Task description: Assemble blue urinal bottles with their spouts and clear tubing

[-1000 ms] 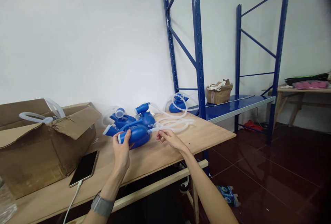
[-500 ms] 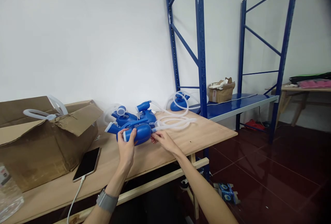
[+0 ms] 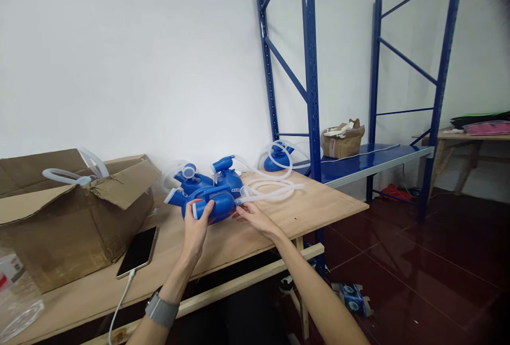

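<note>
My left hand [image 3: 196, 228] grips a blue plastic bottle-like unit [image 3: 217, 204] by its white-ringed neck, low over the wooden table [image 3: 319, 207]. My right hand [image 3: 252, 213] holds the other end of that unit, where a clear white hose [image 3: 271, 188] joins it. Two more blue units [image 3: 199, 179] lie just behind it, with coiled hoses. A further blue unit [image 3: 277, 159] sits at the back by the rack.
An open cardboard box [image 3: 59, 223] with hoses sticking out stands at the left. A phone [image 3: 138, 252] on a charging cable lies in front of it. A plastic bottle [image 3: 18, 297] is at the lower left. A blue metal rack [image 3: 342, 95] holds a small carton [image 3: 342, 142].
Both hands have moved the blue unit back toward the other units on the table. My right hand has slid in along the hose to the unit's end.
</note>
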Motion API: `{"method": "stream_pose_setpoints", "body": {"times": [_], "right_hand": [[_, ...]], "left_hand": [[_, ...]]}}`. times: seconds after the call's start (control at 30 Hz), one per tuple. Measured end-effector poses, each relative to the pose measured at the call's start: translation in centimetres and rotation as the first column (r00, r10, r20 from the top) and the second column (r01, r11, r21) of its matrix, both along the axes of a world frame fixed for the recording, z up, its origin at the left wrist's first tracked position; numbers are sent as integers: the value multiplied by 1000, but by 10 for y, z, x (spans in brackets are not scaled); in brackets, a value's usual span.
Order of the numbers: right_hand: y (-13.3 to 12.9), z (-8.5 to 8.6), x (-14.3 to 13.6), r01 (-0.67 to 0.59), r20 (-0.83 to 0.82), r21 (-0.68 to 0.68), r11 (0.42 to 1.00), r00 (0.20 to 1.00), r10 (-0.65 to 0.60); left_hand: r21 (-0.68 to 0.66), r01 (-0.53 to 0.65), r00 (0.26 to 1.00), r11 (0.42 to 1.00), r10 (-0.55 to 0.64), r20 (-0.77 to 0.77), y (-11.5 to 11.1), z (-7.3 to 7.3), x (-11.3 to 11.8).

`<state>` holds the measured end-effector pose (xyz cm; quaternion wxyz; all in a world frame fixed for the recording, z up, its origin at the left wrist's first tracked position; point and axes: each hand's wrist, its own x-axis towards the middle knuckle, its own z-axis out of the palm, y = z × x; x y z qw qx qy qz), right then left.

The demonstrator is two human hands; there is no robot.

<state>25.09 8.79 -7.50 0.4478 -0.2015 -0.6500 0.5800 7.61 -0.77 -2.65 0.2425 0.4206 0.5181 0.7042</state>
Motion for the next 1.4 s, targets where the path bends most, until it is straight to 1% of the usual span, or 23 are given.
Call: {"method": "stream_pose_setpoints", "body": {"times": [0.07,0.13,0.2,0.3,0.33,0.37,0.43,0.5,0.53,0.6,0.67,0.77,0.8,0.83,0.9,0.93,1.0,1.07,1.13,1.2,1.27,1.33,1.4], "right_hand": [[4,1,10,42,110,-78,996,993,-34],[10,0,21,114,280,-120,986,957,-77],[16,-4,33,188,420,-75,979,897,-140],[21,-10,45,269,533,90,959,801,-274],[22,-10,47,309,555,175,935,753,-353],[22,-9,47,361,567,274,891,688,-453],[26,-2,42,462,544,466,754,523,-656],[35,10,31,498,501,588,637,395,-770],[42,16,24,496,489,619,609,363,-793],[59,26,9,465,497,650,602,339,-799],[78,30,-4,442,549,614,653,354,-757],[101,27,-13,434,608,476,765,466,-643],[107,24,-13,428,605,443,788,505,-615],[111,22,-13,424,595,423,801,537,-599],[116,18,-11,431,555,414,802,579,-597],[117,18,-10,447,522,413,794,598,-608],[121,22,-10,506,430,407,761,628,-648],[125,32,-15,566,324,387,728,656,-682],[129,45,-26,580,236,357,732,702,-672],[128,56,-42,544,181,332,771,765,-618],[124,63,-61,496,138,327,804,817,-560],[115,66,-81,427,105,378,821,862,-496],[106,65,-96,348,131,450,822,885,-447]], "left_hand": [[-118,36,996,992,-45,-74,2,-6,-9],[-215,47,985,975,-82,-153,5,-15,-19],[-259,73,965,963,-133,-224,8,-24,-26],[-259,114,916,959,-203,-346,11,-34,-29],[-247,117,901,962,-208,-382,12,-35,-28],[-233,119,887,965,-209,-412,13,-36,-27],[-209,121,867,970,-206,-454,15,-36,-23],[-196,120,845,973,-204,-495,17,-37,-19],[-189,113,832,976,-197,-518,18,-37,-17],[-162,99,812,982,-174,-557,19,-37,-15],[-120,98,807,988,-149,-571,19,-33,-20],[-52,52,834,997,-72,-547,16,-16,-51],[-20,2,847,1000,-12,-531,15,-8,-67],[17,-86,858,996,83,-507,15,1,-85],[105,-314,835,944,327,-443,16,18,-121],[115,-350,825,930,364,-432,19,26,-136],[93,-308,859,947,319,-400,28,38,-159],[26,-163,911,986,160,-380,39,44,-171],[-25,-39,913,999,26,-407,50,46,-173],[-43,-1,869,999,-20,-494,58,46,-171],[-38,-18,788,999,-9,-616,61,45,-167],[-24,-39,669,999,8,-743,61,43,-161],[-12,-48,521,999,15,-853,60,41,-156]]}}
